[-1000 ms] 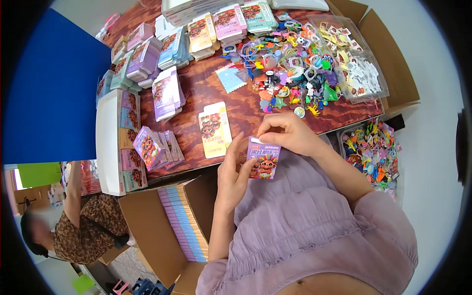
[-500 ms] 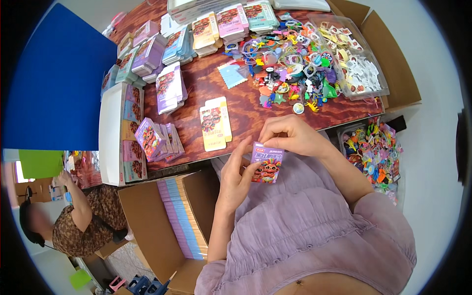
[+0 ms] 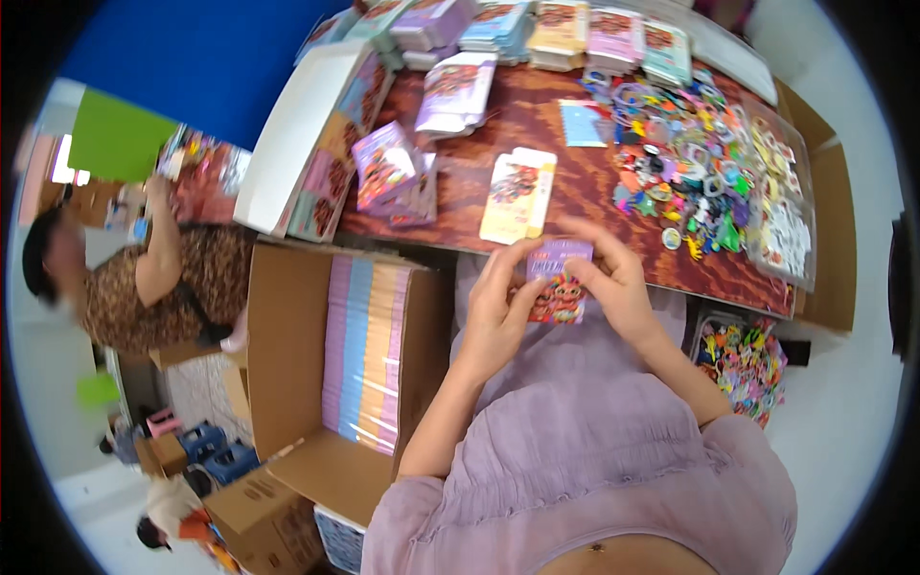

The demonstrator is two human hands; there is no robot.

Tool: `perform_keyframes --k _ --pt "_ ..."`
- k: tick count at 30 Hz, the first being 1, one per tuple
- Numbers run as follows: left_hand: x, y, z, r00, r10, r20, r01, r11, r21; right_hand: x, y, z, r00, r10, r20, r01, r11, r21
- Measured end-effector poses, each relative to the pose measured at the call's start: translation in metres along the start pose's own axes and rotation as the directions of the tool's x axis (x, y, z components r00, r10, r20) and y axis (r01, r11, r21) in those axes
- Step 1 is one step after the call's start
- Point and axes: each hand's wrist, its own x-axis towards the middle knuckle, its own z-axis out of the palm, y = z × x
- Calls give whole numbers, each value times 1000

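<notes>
A small purple printed box (image 3: 561,299) is held upright between both hands above my lap, at the table's near edge. My left hand (image 3: 498,311) closes on its left side, the thumb on the front face. My right hand (image 3: 618,292) grips the upper right, thumb pressed on the front and fingers behind, partly hidden. Just beyond lies a flat yellow carton (image 3: 518,196) on the red wood-patterned table. Left of it sits a small group of purple boxes (image 3: 388,171), with a stack of flat purple cartons (image 3: 457,94) behind.
Mixed small toys (image 3: 685,158) heap at the right, beside a clear tray (image 3: 803,273) of cut pieces. More carton stacks (image 3: 559,34) line the back. A white display box (image 3: 287,144) stands at left. An open cardboard box (image 3: 287,359) with rows of packs is below; another person (image 3: 168,287) works farther left.
My view has turned, so the table appears shifted right. My right hand has moved from the box's top edge to its right side, the thumb now on its front.
</notes>
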Motion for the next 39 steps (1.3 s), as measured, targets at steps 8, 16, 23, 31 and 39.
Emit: perform_keyframes --k 8,16,23,31,39 --pt "10 23 -44 913 278 -299 -259 960 102 39 -20 64 961 195 199 -200 980 6" --pt "99 66 -133 899 215 -381 -208 976 58 178 -29 144 955 -255 150 280 942 -186" --pt "121 -2 -166 853 247 -460 4 877 480 194 26 98 970 -223 99 243 857 -454" --pt "119 -10 -183 915 118 -386 87 876 475 163 42 98 911 399 109 -409 908 91" --pt "118 11 -178 907 -417 63 418 868 -269 190 41 102 811 570 133 -585 790 184"
